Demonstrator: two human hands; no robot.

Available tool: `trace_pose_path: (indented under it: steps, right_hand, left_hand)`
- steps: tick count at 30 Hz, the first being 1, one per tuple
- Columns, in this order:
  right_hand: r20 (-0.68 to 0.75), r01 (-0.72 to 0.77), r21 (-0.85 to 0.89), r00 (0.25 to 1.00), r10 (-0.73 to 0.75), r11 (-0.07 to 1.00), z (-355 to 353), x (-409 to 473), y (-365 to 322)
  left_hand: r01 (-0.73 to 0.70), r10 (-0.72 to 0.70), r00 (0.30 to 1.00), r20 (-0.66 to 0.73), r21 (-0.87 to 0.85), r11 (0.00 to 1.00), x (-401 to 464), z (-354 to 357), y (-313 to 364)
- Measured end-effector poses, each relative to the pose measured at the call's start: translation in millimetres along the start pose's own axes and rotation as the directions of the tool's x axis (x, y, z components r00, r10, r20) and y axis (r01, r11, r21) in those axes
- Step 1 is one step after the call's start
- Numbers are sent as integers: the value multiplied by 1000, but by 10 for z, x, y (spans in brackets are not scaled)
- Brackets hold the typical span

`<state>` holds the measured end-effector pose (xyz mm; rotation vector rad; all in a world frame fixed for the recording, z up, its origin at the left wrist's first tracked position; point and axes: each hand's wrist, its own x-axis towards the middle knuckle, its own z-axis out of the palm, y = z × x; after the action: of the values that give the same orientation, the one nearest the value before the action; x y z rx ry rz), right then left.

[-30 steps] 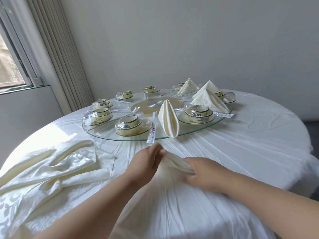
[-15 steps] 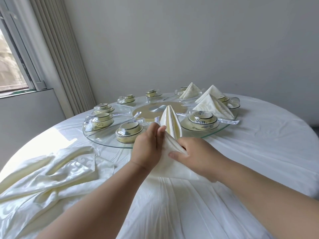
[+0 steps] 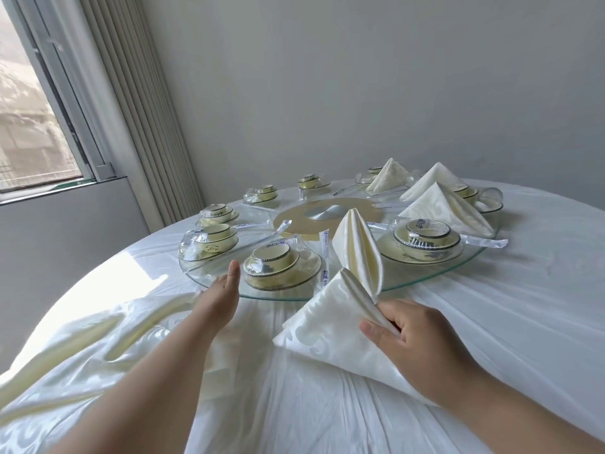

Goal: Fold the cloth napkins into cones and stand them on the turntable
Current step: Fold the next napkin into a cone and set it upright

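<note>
While right hand (image 3: 412, 335) grips napkin (image 3: 330, 326); left hand (image 3: 219, 296) lies well apart.

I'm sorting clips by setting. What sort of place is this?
Probably a restaurant's private dining room: a round table with a glass turntable, shrink-wrapped bowl sets at each place, and folded napkins standing on the glass.
</note>
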<state>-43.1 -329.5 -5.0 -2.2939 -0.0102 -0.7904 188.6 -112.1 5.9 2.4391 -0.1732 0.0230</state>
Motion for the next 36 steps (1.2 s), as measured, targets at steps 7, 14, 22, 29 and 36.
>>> trace_pose_path:
  steps: [7, 14, 22, 29, 36]
  right_hand:
    - [-8, 15, -12, 1000, -15, 1000, 14, 6, 68]
    - [-73, 30, -4, 997, -30, 1000, -16, 0, 44]
    - [-286, 59, 18, 957, -51, 998, -28, -4, 61]
    - [-389, 111, -29, 914, -113, 993, 13, -10, 87]
    - [-439, 134, -161, 878, -192, 978, -62, 26, -140]
  left_hand:
    - [-62, 51, 997, 57, 211, 976, -6, 73, -48]
    - [-58, 36, 996, 86, 271, 961, -64, 95, 108]
    - [-38, 37, 989, 145, 0, 999, -177, 146, 210]
    - [-75, 124, 956, 265, -190, 979, -423, 255, 418]
    - [-84, 219, 939, 265, -441, 893, -458, 211, 465]
